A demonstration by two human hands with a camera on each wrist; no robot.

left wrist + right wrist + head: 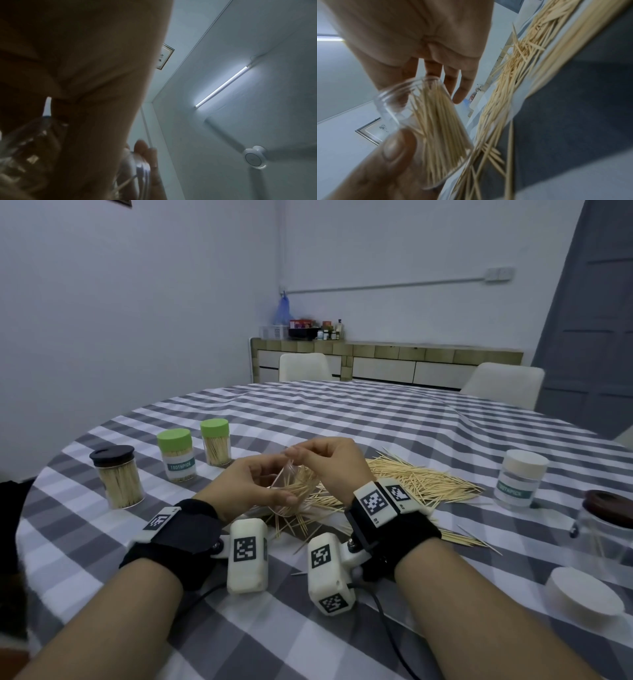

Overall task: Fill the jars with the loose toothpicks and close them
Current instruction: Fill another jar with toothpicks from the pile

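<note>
A clear open jar (293,491) is being held tilted in the grip of the left hand (251,486), whose thumb and fingers are curled round its wall, just above the desk (342,412). The right hand (329,462) is being held at the jar's mouth with fingertips pinched together; a toothpick or two appears to be caught between them, though that is too blurred to be told for certain. In the right wrist view the jar (426,121) is being shown roughly half full, its sticks lying lengthwise along the lower side (the threaded mouth is still bare).

Just beyond and under the hands, the loose toothpicks (421,477) are being left in a wide heap on the checked cloth. Three closed, filled jars are standing to the left: one with a black lid (116,475) and two with green lids (176,455) (215,441). To the right, a white-lidded jar (520,477) and a glass jar with a dark lid (603,529) are being kept aside, with a loose white lid (582,595) near the desk edge.

The filling step is judged to be in hand. More sticks are being called for next, gathered in an aligned bundle so that they slide in parallel, before a lid is screwed on.
</note>
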